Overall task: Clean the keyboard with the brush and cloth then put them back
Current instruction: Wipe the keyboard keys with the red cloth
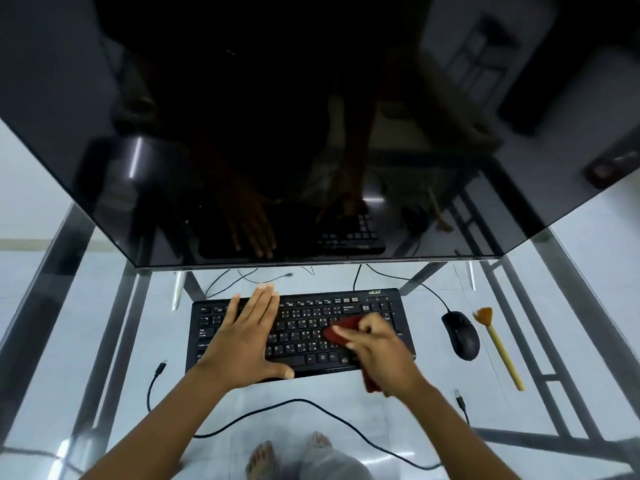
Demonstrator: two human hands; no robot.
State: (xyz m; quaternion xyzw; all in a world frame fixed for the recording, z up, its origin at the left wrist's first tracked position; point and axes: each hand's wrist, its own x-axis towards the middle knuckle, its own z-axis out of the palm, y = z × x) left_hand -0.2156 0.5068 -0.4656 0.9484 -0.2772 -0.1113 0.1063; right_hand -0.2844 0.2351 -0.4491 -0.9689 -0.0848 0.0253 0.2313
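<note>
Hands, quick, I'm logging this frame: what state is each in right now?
Left hand: open, pressed flat on the keyboard.
Right hand: gripping the red cloth against the keyboard.

A glass desk (433, 362) with a grey metal frame stands over a pale tiled floor (20, 265). A big dark monitor (242, 116) reflects the room. A loose black cable (301, 400) curves in the foreground.

A dark monitor (311, 133) is standing at twelve o'clock on the glass worktop (86, 306), reflecting the room. A black mouse (461, 336) is lying at four o'clock. A loose cable (311, 407) is looping across at six o'clock, and a plug (160, 369) is lying at eight.
</note>
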